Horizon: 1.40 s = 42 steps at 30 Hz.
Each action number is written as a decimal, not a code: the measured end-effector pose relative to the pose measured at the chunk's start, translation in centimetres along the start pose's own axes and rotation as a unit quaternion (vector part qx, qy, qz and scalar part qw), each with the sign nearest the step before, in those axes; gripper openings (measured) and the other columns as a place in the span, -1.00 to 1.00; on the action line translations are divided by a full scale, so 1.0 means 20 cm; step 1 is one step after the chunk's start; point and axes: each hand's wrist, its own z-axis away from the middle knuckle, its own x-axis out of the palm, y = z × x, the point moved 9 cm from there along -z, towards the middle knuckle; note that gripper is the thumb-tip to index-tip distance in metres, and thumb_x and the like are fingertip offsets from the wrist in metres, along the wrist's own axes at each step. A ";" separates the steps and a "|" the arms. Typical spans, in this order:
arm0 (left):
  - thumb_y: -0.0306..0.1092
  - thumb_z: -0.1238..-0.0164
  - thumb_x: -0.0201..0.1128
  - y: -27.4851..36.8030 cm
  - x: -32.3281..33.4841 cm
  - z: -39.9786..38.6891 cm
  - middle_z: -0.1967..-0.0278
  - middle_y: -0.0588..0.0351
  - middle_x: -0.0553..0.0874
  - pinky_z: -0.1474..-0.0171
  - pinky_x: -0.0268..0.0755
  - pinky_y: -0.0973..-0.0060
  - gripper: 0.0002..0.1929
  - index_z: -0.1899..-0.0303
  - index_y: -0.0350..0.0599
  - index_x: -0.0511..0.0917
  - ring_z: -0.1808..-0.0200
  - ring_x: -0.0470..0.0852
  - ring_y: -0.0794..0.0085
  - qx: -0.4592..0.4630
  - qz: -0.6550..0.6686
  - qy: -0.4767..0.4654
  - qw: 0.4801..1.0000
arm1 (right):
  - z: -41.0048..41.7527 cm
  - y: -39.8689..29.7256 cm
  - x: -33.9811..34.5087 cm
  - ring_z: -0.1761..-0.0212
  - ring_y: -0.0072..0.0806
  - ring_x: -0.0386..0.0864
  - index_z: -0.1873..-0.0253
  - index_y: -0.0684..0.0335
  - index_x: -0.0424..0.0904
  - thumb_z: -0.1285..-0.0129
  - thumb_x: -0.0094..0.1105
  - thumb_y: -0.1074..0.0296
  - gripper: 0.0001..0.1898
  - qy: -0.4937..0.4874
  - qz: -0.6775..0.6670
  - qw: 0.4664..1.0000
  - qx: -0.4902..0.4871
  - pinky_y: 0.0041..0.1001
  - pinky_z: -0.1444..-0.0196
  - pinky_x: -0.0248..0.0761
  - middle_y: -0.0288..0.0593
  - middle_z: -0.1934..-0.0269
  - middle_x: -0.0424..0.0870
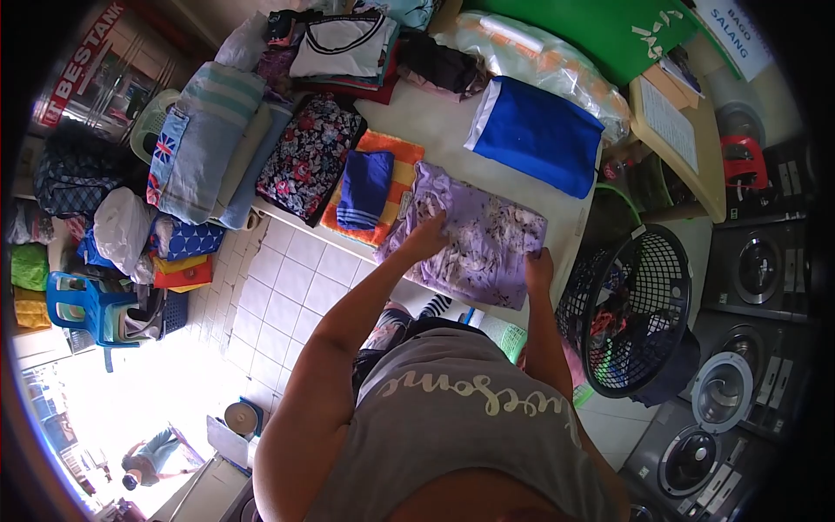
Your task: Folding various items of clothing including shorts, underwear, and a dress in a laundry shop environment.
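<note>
A lilac floral cloth (pixel 489 241), folded into a rough rectangle, lies at the near edge of the white table (pixel 430 130). My left hand (pixel 425 240) rests on its left part, with the fingers on the fabric. At its right edge, my right hand (pixel 539 269) grips the border of the cloth. Left of the cloth are a folded blue cloth (pixel 365 189) on an orange checked towel (pixel 411 153), then a stack of dark floral fabric (pixel 313 156). Beyond the lilac cloth lies a folded royal blue cloth with a white edge (pixel 538 137).
Folded towels (pixel 215 143) and shirts (pixel 342 46) line the table's left and far sides. A black laundry basket (pixel 636 307) stands at the right, before front-loading machines (pixel 757 271). A blue plastic chair (pixel 91 307) is at the left. A person (pixel 150 460) is outside.
</note>
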 end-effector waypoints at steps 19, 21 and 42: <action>-0.36 -0.06 0.16 -0.02 -0.48 0.38 0.16 -0.16 0.48 0.10 0.40 0.15 -0.66 0.07 -0.17 0.44 0.08 0.50 -0.04 0.008 -0.143 0.330 0.933 | 0.16 -0.65 0.29 0.29 -0.38 0.54 -0.09 0.24 0.31 -0.08 0.21 0.39 -0.54 -0.050 -0.205 0.977 -0.024 -0.39 0.26 0.46 -0.08 0.19 0.50; -0.39 -0.03 0.18 -0.10 -0.33 0.34 0.11 -0.14 0.45 0.04 0.38 0.16 -0.60 0.01 -0.11 0.44 0.05 0.47 0.01 -0.048 -0.134 0.228 0.963 | 0.20 -0.64 0.43 0.28 -0.37 0.54 -0.09 0.27 0.30 -0.06 0.22 0.40 -0.53 -0.134 -0.364 0.921 0.030 -0.40 0.24 0.45 -0.09 0.19 0.51; 0.33 -0.15 0.00 -0.42 -0.28 0.26 0.07 -0.04 0.58 -0.02 0.39 0.31 -0.28 -0.07 -0.18 0.36 0.01 0.55 0.25 -0.208 0.443 -0.012 0.872 | 0.33 -0.84 0.06 0.20 -0.08 0.49 0.15 0.21 0.48 0.00 0.20 0.27 -0.70 -0.019 -0.054 0.966 -0.254 -0.20 0.15 0.40 0.02 0.22 0.47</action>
